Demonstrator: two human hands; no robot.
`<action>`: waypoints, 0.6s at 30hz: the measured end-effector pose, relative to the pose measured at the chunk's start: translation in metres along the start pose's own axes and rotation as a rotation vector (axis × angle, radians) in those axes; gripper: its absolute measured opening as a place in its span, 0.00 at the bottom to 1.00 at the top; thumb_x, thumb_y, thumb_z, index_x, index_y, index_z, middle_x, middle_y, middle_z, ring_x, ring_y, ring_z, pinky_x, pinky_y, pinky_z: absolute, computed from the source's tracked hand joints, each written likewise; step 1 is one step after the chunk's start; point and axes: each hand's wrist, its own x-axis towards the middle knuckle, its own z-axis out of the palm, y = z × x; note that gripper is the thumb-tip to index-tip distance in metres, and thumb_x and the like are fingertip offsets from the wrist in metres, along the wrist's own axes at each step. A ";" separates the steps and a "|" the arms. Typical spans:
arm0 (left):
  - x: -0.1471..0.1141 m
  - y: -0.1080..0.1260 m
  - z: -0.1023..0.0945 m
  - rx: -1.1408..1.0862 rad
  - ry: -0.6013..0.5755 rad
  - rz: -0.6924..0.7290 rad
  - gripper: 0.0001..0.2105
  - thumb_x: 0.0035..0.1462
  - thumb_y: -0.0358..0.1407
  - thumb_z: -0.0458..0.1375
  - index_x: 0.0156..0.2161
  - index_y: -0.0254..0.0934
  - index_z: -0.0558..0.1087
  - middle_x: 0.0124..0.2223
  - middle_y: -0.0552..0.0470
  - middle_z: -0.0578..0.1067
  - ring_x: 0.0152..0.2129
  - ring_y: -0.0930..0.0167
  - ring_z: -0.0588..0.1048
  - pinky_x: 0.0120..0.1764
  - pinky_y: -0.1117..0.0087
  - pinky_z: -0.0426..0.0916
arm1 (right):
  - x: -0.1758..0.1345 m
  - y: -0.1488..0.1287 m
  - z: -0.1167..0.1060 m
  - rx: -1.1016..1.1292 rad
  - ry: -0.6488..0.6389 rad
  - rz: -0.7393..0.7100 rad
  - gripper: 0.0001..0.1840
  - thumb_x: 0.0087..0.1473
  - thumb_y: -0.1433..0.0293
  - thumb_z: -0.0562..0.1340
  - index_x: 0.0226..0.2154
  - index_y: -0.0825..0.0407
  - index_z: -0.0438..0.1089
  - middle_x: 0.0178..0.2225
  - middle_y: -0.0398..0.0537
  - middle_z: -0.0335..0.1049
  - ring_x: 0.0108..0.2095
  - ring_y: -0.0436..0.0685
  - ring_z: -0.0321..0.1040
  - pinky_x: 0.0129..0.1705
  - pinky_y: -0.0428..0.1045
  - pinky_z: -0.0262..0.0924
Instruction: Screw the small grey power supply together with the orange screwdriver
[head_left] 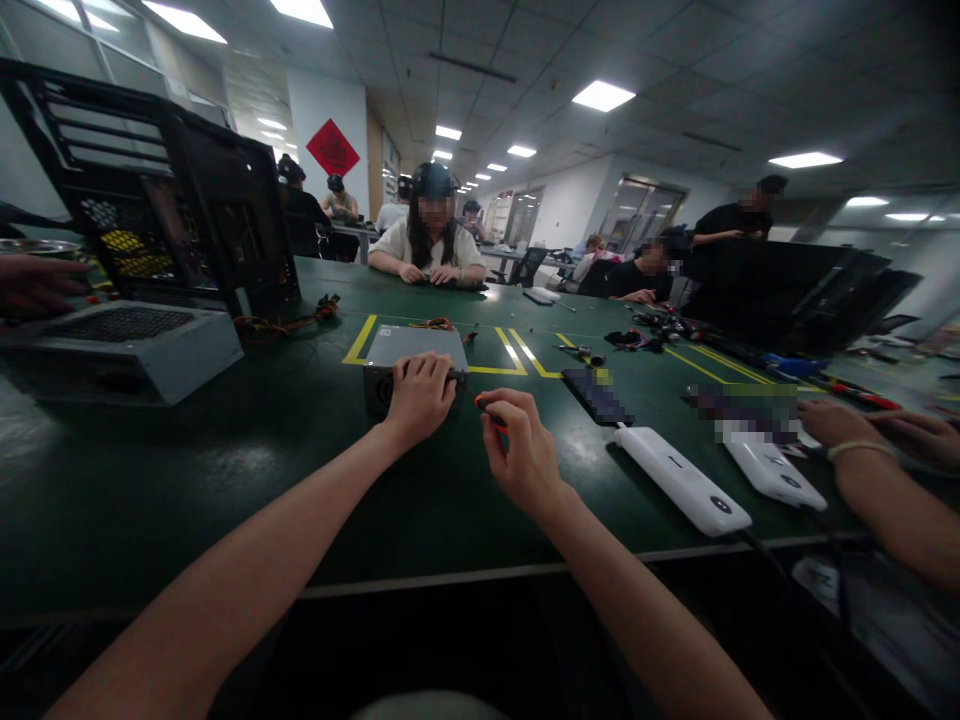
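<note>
In front of me on the green table sits a grey computer power supply [409,345], its fan side turned toward me. My left hand [420,398] grips its top and near edge, fingers curled over the corner. Just right of it, my right hand [523,448] is closed round a small screwdriver [481,403] with a black and orange handle. The thin shaft points at the unit's right side; whether its tip touches a screw is too small to tell. A bundle of coloured wires [435,324] lies behind the unit.
At left stand another power supply [142,345] and an open black computer case [172,200], with someone's hand nearby. To the right lie a phone [596,397], white power banks [682,480] and loose cables [664,325]. A co-worker's arms [892,470] reach in from the right; another person [427,235] sits opposite.
</note>
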 end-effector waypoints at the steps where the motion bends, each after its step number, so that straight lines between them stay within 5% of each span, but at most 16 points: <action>1: 0.000 0.000 0.000 -0.002 -0.001 0.000 0.12 0.58 0.35 0.47 0.46 0.39 0.65 0.50 0.46 0.70 0.51 0.62 0.63 0.51 0.56 0.51 | 0.000 0.000 0.000 0.019 0.006 -0.009 0.12 0.55 0.77 0.52 0.43 0.50 0.55 0.43 0.54 0.63 0.43 0.54 0.65 0.38 0.50 0.66; 8: 0.000 0.000 -0.001 -0.002 -0.004 0.004 0.11 0.58 0.35 0.47 0.45 0.39 0.65 0.49 0.46 0.70 0.50 0.62 0.63 0.51 0.56 0.51 | 0.001 -0.005 0.000 -0.142 0.051 -0.008 0.04 0.54 0.72 0.57 0.34 0.49 0.59 0.36 0.50 0.66 0.36 0.56 0.64 0.37 0.52 0.63; 12: 0.000 0.000 -0.001 -0.005 0.002 0.003 0.11 0.58 0.35 0.47 0.45 0.40 0.65 0.49 0.46 0.70 0.49 0.62 0.64 0.51 0.57 0.51 | 0.002 -0.007 0.001 -0.017 0.033 -0.067 0.12 0.53 0.78 0.54 0.40 0.50 0.56 0.39 0.51 0.67 0.40 0.55 0.64 0.40 0.52 0.64; 18: 0.000 0.001 -0.001 0.008 0.008 0.002 0.10 0.58 0.35 0.47 0.45 0.39 0.65 0.49 0.46 0.70 0.50 0.62 0.63 0.51 0.57 0.51 | 0.001 -0.005 -0.003 -0.103 0.043 0.080 0.04 0.54 0.70 0.56 0.35 0.50 0.58 0.36 0.49 0.64 0.34 0.53 0.64 0.33 0.48 0.61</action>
